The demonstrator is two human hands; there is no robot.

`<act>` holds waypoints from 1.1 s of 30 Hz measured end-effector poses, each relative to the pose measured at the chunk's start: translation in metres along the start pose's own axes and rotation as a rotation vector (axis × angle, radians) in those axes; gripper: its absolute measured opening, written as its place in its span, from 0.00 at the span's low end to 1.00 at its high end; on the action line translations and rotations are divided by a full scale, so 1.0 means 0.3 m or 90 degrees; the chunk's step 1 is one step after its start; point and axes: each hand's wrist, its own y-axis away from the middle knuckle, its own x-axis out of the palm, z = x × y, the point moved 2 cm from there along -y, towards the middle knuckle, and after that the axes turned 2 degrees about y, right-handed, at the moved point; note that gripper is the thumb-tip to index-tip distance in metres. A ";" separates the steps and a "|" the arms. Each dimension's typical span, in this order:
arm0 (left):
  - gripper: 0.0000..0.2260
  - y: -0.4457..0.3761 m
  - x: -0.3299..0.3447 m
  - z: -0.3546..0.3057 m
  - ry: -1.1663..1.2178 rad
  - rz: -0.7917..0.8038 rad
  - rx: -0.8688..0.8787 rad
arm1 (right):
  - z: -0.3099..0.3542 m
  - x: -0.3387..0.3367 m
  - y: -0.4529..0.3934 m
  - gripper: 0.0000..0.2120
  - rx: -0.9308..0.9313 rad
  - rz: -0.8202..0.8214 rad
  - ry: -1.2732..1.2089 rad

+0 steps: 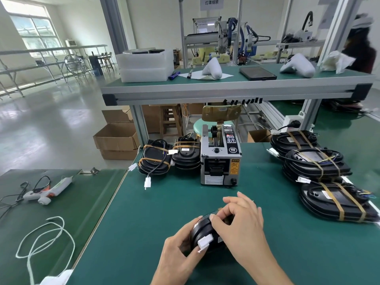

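Note:
Both my hands hold a black rounded housing (202,233) just above the green table mat (144,223), near the front edge. My left hand (181,249) grips its left side with curled fingers. My right hand (240,219) lies over its top and right side, thumb pinching the upper rim. A white connector (204,242) hangs off the housing's front. Much of the housing is hidden under my right hand.
A grey tape dispenser (221,159) stands mid-table. Bundled black housings sit left of it (155,159) and in a row at the right (317,167). A glue gun (46,191) and white cord (45,237) lie on the left table. A raised shelf (226,89) spans behind.

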 end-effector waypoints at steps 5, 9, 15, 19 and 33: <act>0.25 0.002 0.002 0.009 0.011 -0.002 0.000 | -0.008 0.005 -0.003 0.10 -0.005 -0.041 -0.011; 0.25 0.002 0.002 0.008 0.020 0.001 0.003 | -0.005 0.017 0.001 0.12 -0.003 -0.053 0.008; 0.25 0.007 -0.002 0.016 0.008 0.000 0.008 | -0.003 0.029 0.004 0.09 -0.018 -0.073 0.017; 0.24 0.005 0.001 0.008 0.009 0.001 0.024 | -0.009 0.042 0.004 0.12 -0.036 -0.090 0.032; 0.24 0.000 -0.004 0.009 0.003 -0.018 0.021 | -0.002 0.031 -0.010 0.06 -0.032 -0.099 0.074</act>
